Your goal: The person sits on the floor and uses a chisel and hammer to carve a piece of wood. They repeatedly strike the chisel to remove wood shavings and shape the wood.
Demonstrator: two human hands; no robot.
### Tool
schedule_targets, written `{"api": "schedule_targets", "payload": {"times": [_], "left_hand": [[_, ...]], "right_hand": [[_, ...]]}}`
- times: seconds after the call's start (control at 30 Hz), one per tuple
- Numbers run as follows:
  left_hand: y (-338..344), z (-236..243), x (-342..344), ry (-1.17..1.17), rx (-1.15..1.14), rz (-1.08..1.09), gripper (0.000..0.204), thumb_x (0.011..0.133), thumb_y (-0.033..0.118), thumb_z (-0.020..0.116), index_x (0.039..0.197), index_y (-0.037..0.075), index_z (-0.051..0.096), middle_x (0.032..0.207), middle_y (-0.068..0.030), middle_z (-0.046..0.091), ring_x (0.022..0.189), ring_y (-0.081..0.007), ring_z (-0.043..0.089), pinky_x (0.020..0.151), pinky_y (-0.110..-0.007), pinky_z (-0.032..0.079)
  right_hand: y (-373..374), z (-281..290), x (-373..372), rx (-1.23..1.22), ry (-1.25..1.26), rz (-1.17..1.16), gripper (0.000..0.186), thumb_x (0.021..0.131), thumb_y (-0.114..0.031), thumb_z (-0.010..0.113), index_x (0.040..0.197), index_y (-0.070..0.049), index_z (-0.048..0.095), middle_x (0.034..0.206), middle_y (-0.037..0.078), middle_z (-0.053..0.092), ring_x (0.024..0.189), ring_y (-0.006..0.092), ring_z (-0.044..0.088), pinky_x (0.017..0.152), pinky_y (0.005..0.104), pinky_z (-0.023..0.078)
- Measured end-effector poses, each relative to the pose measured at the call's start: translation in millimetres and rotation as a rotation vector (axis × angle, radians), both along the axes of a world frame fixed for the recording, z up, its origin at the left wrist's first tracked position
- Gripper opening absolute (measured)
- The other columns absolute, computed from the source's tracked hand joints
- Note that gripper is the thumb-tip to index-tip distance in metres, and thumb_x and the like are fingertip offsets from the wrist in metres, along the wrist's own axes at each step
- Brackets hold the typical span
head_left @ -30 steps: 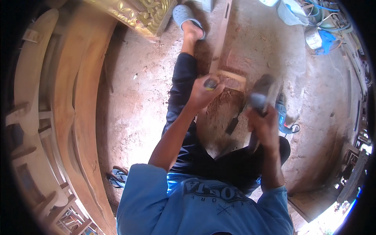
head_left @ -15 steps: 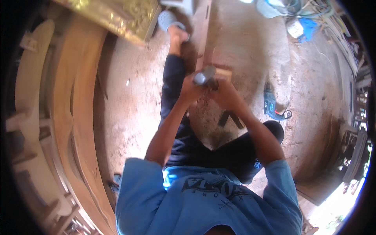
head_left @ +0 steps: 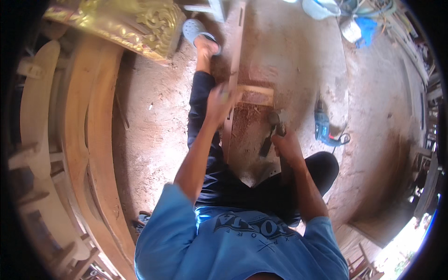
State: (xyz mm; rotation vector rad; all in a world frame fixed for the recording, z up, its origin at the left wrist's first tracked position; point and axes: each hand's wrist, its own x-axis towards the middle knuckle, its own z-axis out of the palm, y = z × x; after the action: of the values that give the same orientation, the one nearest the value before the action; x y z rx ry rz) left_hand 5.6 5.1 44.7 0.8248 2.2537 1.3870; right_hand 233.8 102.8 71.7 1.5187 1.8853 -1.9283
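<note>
My left hand (head_left: 219, 103) is closed and somewhat blurred at the left edge of a long slotted wooden beam (head_left: 237, 51); what it holds, if anything, I cannot make out. Closed around a hammer (head_left: 275, 117), my right hand (head_left: 288, 147) is low over the floor in front of my bent leg. A dark flat tool (head_left: 265, 146) lies just left of that hand, its kind unclear. Beyond the hammer, a short pale wooden block (head_left: 256, 95) touches the beam's right side. Reddish wood chips (head_left: 247, 116) are scattered around both pieces.
A blue power drill (head_left: 322, 123) with a cord lies on the floor at right. Long wooden boards (head_left: 98, 140) line the left. A gilded carved panel (head_left: 140, 23) stands at the far left. Far right are a bucket (head_left: 321, 8) and a blue bag (head_left: 366, 31).
My hands have parted. The right one has come down and to the right with the hammer; the left has shifted slightly left onto the beam's edge. The block and chips are now uncovered.
</note>
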Motion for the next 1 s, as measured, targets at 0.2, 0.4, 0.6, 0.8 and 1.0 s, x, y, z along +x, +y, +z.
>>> {"api": "schedule_targets", "payload": {"times": [0.2, 0.4, 0.6, 0.8, 1.0], "left_hand": [[-94.3, -55.2, 57.9, -0.179, 0.358, -0.120, 0.019, 0.080, -0.006, 0.076, 0.082, 0.006, 0.061, 0.086, -0.0070, 0.066, 0.085, -0.0188, 0.064, 0.100, -0.045, 0.049], [-115.0, -36.5, 75.8, 0.143, 0.376, -0.225, 0.023, 0.075, -0.003, 0.081, 0.080, 0.006, 0.061, 0.095, -0.0090, 0.067, 0.097, -0.0278, 0.067, 0.095, -0.041, 0.049], [-99.7, -42.1, 55.6, -0.182, 0.377, -0.064, 0.019, 0.082, 0.005, 0.080, 0.080, 0.004, 0.062, 0.084, -0.0075, 0.066, 0.081, -0.0223, 0.065, 0.078, -0.033, 0.050], [-74.6, -45.2, 54.6, -0.184, 0.249, -0.108, 0.014, 0.085, 0.001, 0.075, 0.082, 0.002, 0.062, 0.080, -0.0059, 0.063, 0.070, -0.0135, 0.057, 0.081, -0.034, 0.053], [-135.0, -43.9, 93.0, 0.250, 0.149, -0.306, 0.026, 0.076, 0.014, 0.088, 0.092, 0.007, 0.069, 0.116, -0.0140, 0.068, 0.118, -0.0320, 0.064, 0.102, -0.040, 0.049]], "right_hand": [[1.0, 4.5, -23.6, 0.027, 0.130, 0.065, 0.010, 0.084, -0.010, 0.061, 0.084, -0.003, 0.055, 0.058, 0.004, 0.055, 0.046, 0.0142, 0.054, 0.045, 0.0325, 0.042], [-11.9, 8.2, -30.0, 0.061, 0.184, 0.074, 0.009, 0.084, -0.010, 0.061, 0.081, -0.004, 0.055, 0.057, 0.004, 0.054, 0.045, 0.0146, 0.053, 0.044, 0.0319, 0.040], [-12.2, -0.9, -17.6, -0.031, 0.213, 0.016, 0.006, 0.084, -0.009, 0.060, 0.081, -0.004, 0.057, 0.056, 0.003, 0.053, 0.044, 0.0138, 0.052, 0.043, 0.0301, 0.040], [-10.5, 1.2, -10.7, -0.059, 0.206, -0.029, 0.008, 0.084, -0.011, 0.059, 0.078, -0.005, 0.057, 0.054, 0.002, 0.052, 0.044, 0.0133, 0.051, 0.042, 0.0300, 0.039], [-9.9, 1.0, -14.6, -0.079, 0.136, -0.015, 0.011, 0.083, -0.007, 0.062, 0.081, -0.003, 0.052, 0.059, 0.005, 0.055, 0.045, 0.0150, 0.054, 0.044, 0.0328, 0.044]]}}
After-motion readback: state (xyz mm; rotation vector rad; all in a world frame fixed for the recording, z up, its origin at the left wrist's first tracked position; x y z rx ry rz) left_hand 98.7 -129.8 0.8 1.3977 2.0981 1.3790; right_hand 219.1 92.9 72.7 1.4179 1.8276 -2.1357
